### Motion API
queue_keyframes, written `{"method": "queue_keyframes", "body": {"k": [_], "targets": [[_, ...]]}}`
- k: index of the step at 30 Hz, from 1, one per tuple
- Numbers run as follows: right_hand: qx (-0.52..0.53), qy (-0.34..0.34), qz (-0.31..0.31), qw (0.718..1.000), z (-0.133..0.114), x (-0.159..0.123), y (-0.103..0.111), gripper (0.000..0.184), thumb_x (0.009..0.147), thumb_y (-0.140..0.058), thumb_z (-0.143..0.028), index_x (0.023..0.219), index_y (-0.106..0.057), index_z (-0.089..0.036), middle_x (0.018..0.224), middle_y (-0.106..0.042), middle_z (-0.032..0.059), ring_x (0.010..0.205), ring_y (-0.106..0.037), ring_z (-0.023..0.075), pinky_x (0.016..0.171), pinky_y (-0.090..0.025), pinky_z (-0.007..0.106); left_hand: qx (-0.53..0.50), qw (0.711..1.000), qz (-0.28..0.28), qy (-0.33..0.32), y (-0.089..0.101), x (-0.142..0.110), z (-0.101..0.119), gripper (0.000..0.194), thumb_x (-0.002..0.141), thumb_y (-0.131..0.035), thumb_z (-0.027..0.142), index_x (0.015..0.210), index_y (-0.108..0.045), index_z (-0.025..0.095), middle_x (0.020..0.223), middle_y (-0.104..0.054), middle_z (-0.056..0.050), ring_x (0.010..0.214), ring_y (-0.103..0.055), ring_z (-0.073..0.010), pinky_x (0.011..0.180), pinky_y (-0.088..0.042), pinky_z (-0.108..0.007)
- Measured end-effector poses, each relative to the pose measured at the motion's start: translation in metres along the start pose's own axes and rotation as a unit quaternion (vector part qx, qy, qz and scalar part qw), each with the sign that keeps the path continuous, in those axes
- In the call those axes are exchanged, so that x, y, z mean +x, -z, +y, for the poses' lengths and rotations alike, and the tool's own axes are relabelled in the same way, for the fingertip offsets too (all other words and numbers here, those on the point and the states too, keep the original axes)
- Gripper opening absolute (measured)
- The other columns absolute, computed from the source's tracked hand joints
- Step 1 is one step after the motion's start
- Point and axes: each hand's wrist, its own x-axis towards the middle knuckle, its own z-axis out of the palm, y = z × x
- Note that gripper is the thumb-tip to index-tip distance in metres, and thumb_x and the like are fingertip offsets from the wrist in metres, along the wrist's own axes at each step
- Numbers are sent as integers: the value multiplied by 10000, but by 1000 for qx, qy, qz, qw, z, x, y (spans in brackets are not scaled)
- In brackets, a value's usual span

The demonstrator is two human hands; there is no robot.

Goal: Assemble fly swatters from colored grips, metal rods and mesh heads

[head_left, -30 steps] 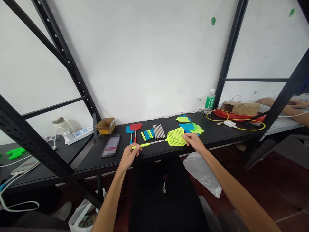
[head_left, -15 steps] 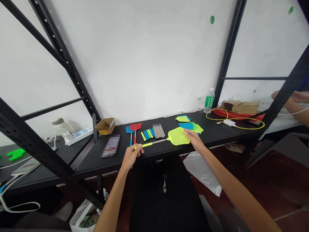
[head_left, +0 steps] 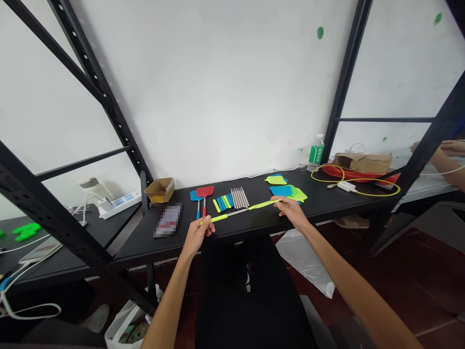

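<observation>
- Plain white wall, filling the upper middle of the frame.
- Long black tabletop, crossing the frame's middle. Its back edge meets the wall; its front edge passes just below the hands. Bare surface shows right of centre, toward a yellow cable, and in a narrow strip between swatter and front edge.
- Lime-yellow fly swatter, held at centre: smooth rounded handle, thin silvery rod, flat head turned edge-on, showing as a slim strip. Its long axis runs nearly sideways, rising gently rightward; head points right, handle left.
- Left hand, lower centre-left: fingers curled around the handle's end.
- Right hand, right of centre: thumb and fingers pinching the head's far tip.
- Loose blue and lime swatter heads, stacked just beyond the right hand.
- Grey metal tubes, side by side at centre, just beyond the swatter.
</observation>
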Motion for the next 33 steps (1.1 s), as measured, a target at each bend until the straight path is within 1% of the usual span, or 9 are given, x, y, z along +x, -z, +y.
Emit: {"method": "queue_keyframes", "body": {"k": [2,7,9,12,15,19,22,29,33], "targets": [[-6,2,-3,1000,0,0,0,369,791,-682,-515,1026,-761,-242,1267,-635,73,998,-616,245,590,-550,259,7,1000,-3,-2,1,0,0,490,933,-469,524,637,-607,157,636,-613,-33,559,-507,-122,565,-404,-238],[-35,7,-14,999,4,0,-2,399,803,-652,-546,1003,-771,-221,1107,-690,74,980,-609,247,659,-578,302,16,1000,-9,-14,3,-1,1,450,920,-500,510,649,-595,164,650,-588,-19,581,-502,-124,576,-403,-234],[-53,16,-2,998,6,0,-3,408,799,-649,-557,957,-772,-201,1023,-691,76,912,-605,232,646,-570,302,19,1000,-16,-19,5,-1,1,427,917,-511,500,666,-595,166,664,-585,-16,597,-502,-126,586,-406,-233],[-76,28,11,997,4,-1,-4,410,775,-669,-567,829,-753,-169,800,-643,56,734,-566,189,581,-531,287,31,999,-25,-26,6,-1,1,407,916,-515,488,683,-601,166,675,-584,-14,608,-502,-127,599,-408,-234],[-72,29,11,997,2,-1,-3,417,751,-689,-573,761,-723,-158,712,-590,35,623,-507,152,526,-481,271,47,998,-35,-35,6,-1,1,379,916,-517,476,715,-611,168,700,-589,-16,623,-503,-130,608,-409,-235],[-68,9,-16,998,4,0,1,432,747,-690,-579,831,-744,-159,644,-564,7,506,-423,111,464,-395,260,59,997,-41,-40,6,-1,1,366,913,-511,478,747,-618,170,716,-589,-19,627,-502,-134,605,-411,-236],[-62,-1,-39,997,6,1,3,429,760,-679,-570,883,-760,-167,625,-571,2,480,-402,104,445,-355,253,73,996,-38,-34,6,-2,1,367,908,-511,482,759,-631,169,725,-608,-29,623,-509,-138,603,-414,-240],[-38,-43,-18,998,1,0,3,490,761,-665,-574,1019,-754,-168,700,-653,35,496,-442,123,374,-314,231,98,993,-57,-35,-2,-6,11,389,927,-480,474,758,-665,177,747,-652,-34,636,-530,-143,615,-406,-239],[-35,-43,-15,998,3,0,3,502,777,-649,-577,1038,-749,-160,663,-635,28,493,-436,121,372,-309,224,117,989,-80,-39,-4,-9,21,404,914,-508,473,679,-656,180,613,-585,0,575,-481,-134,626,-391,-244]]}}
